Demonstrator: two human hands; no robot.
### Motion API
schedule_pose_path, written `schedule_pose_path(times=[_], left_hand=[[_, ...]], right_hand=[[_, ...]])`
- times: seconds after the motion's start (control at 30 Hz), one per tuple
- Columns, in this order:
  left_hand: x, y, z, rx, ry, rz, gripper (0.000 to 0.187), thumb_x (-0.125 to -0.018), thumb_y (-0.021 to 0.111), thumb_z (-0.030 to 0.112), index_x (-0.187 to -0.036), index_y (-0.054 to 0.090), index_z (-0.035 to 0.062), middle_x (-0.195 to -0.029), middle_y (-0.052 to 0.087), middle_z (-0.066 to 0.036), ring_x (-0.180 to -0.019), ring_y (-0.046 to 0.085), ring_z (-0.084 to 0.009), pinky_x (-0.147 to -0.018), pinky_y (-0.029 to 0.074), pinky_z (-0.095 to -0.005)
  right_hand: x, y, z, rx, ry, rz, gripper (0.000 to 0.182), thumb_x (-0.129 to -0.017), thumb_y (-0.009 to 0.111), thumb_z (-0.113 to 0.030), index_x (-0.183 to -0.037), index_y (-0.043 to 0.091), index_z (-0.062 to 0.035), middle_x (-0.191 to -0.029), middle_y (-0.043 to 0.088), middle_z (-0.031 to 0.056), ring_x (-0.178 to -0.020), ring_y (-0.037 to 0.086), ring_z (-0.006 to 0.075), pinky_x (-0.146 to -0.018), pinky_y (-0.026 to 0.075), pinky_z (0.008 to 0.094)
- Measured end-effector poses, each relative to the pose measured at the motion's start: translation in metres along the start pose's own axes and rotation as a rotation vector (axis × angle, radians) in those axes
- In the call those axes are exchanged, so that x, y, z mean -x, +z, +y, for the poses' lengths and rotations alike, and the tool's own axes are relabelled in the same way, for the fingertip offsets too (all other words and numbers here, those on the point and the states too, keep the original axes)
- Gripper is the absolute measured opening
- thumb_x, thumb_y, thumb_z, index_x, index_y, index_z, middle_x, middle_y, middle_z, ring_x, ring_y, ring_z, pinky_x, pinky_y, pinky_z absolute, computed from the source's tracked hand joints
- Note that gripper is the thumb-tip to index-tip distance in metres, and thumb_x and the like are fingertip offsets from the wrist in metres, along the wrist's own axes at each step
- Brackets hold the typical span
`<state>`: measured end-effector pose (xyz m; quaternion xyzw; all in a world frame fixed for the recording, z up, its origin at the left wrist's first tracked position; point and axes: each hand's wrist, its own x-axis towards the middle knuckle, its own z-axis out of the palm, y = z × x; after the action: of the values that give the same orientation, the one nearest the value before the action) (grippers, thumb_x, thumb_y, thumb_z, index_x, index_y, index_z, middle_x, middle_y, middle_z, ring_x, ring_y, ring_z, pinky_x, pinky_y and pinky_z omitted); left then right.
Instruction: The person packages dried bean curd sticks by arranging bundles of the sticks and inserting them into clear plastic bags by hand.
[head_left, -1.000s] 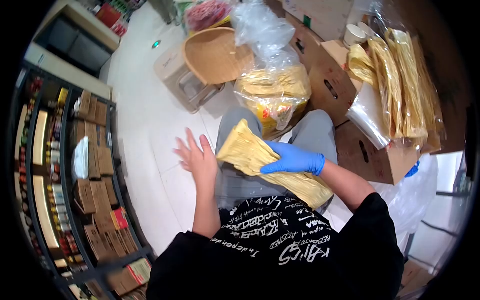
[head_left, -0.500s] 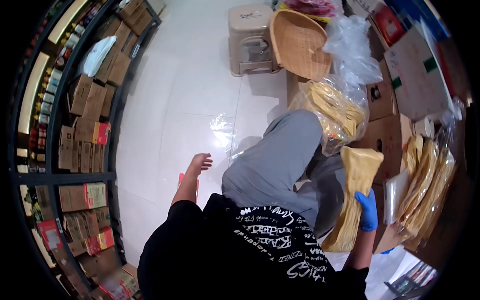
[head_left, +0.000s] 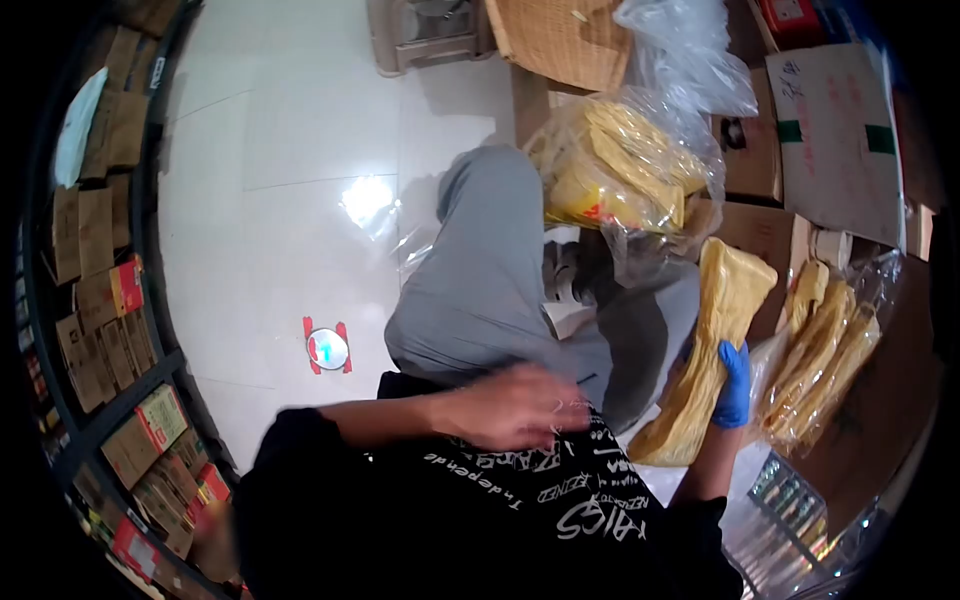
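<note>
Yellow bundle [head_left: 718, 310]: long, wrinkly and dry-looking, with a wide far end; it slants on the right, just beside the soft gray pants [head_left: 480, 260].
Right hand [head_left: 735, 385]: in a smooth blue glove, its grip closed around the bundle's middle.
Left hand [head_left: 515, 408]: bare and blurry, in front of the black shirt [head_left: 400, 520]; I cannot tell if its grip is open or closed.
Clear bag [head_left: 650, 245]: crinkly plastic on the far side, with folded yellow sheets inside.
Wrapped strips [head_left: 825, 350]: long and yellow, in shiny plastic, right of the bundle.
Basket [head_left: 560, 45]: woven and curved, far away.
What changed: the left hand has left the floor side; the right still holds the bundle.
</note>
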<state>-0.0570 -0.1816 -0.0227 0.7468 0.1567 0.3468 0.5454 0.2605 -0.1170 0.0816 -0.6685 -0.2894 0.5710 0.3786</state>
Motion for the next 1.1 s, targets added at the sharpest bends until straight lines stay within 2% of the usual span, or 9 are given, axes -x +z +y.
schedule_pose_path(times=[0.1,0.2,0.3,0.4,0.63,0.67,0.77,0.9,1.1], left_hand=[[-0.017,-0.017,-0.023,0.008,-0.091,-0.585,0.049,-0.089,0.057,0.031,-0.136,0.049,0.0156,-0.141,0.046,-0.006,-0.135,0.036,-0.0237,-0.112,0.026,-0.0428],[0.004,-0.062,-0.093,-0.649,0.043,-0.207,0.05,-0.082,0.06,0.037,-0.127,0.054,0.0152,-0.13,0.051,-0.009,-0.126,0.043,-0.0231,-0.111,0.027,-0.0453],[-0.027,-0.156,-0.097,-0.836,-0.818,-0.082,0.037,-0.08,0.059,0.034,-0.109,0.062,0.0112,-0.112,0.059,-0.012,-0.111,0.05,-0.0297,-0.092,0.042,-0.0448],[-0.032,-0.142,-0.072,-1.097,-0.241,0.193,0.03,-0.083,0.058,0.027,-0.105,0.061,0.0078,-0.106,0.059,-0.015,-0.106,0.054,-0.03,-0.084,0.046,-0.0435],[0.021,-0.129,-0.089,-1.037,-0.083,0.208,0.043,-0.076,0.063,0.034,-0.112,0.062,0.0099,-0.108,0.061,-0.011,-0.111,0.053,-0.0312,-0.095,0.042,-0.0416],[0.046,-0.172,-0.125,-0.876,-0.819,0.363,0.04,-0.075,0.064,0.028,-0.11,0.062,0.0079,-0.113,0.061,-0.013,-0.111,0.053,-0.0303,-0.093,0.043,-0.0415],[0.178,-0.243,-0.226,-1.068,-1.415,1.033,0.039,-0.077,0.065,0.034,-0.107,0.067,0.0075,-0.105,0.064,-0.019,-0.097,0.061,-0.0357,-0.083,0.048,-0.0456],[0.312,-0.15,-0.393,-0.185,-1.733,0.808,0.059,-0.074,0.072,0.046,-0.111,0.064,0.0,-0.11,0.064,-0.022,-0.096,0.063,-0.0359,-0.084,0.049,-0.0404],[0.334,-0.001,-0.456,0.344,-2.058,1.345,0.096,-0.056,0.086,0.049,-0.118,0.052,-0.0147,-0.118,0.057,-0.028,-0.104,0.06,-0.0357,-0.086,0.048,-0.0469]], right_hand=[[-0.005,-0.001,0.0,0.019,0.023,-0.068,0.061,-0.075,0.072,-0.023,-0.124,0.048,0.003,-0.101,0.064,0.0109,-0.082,0.063,0.0216,-0.073,0.052,0.0321],[-0.002,-0.006,0.007,0.114,-0.041,-0.026,0.058,-0.075,0.072,-0.028,-0.121,0.049,0.0008,-0.093,0.062,0.01,-0.075,0.064,0.0219,-0.067,0.054,0.0325],[0.01,-0.013,0.005,0.175,-0.061,0.024,0.058,-0.075,0.072,-0.029,-0.12,0.05,0.001,-0.093,0.063,0.0099,-0.075,0.064,0.0217,-0.067,0.054,0.0324],[0.01,-0.01,0.011,0.104,-0.06,0.004,0.058,-0.076,0.071,-0.027,-0.121,0.049,0.0022,-0.094,0.062,0.0108,-0.076,0.064,0.0219,-0.068,0.053,0.0324],[-0.004,-0.002,0.015,0.115,0.089,-0.085,0.059,-0.075,0.068,-0.018,-0.126,0.047,0.0039,-0.107,0.062,0.0121,-0.09,0.063,0.0221,-0.08,0.051,0.0329],[-0.006,0.002,0.014,0.129,0.075,-0.042,0.059,-0.075,0.069,-0.019,-0.124,0.047,0.0044,-0.104,0.062,0.0129,-0.087,0.063,0.0239,-0.077,0.051,0.0342],[-0.024,0.012,0.008,0.188,0.048,-0.023,0.065,-0.077,0.069,-0.032,-0.126,0.044,0.0019,-0.101,0.06,0.0132,-0.077,0.062,0.0233,-0.066,0.052,0.034],[-0.062,0.029,-0.009,0.226,0.116,-0.112,0.072,-0.079,0.068,-0.036,-0.133,0.037,0.0002,-0.112,0.057,0.0152,-0.082,0.06,0.0225,-0.068,0.051,0.0331],[-0.106,0.081,-0.02,0.265,0.332,-0.143,0.086,-0.067,0.079,-0.029,-0.133,0.035,0.0034,-0.113,0.054,0.0186,-0.081,0.06,0.0263,-0.064,0.052,0.0363]])
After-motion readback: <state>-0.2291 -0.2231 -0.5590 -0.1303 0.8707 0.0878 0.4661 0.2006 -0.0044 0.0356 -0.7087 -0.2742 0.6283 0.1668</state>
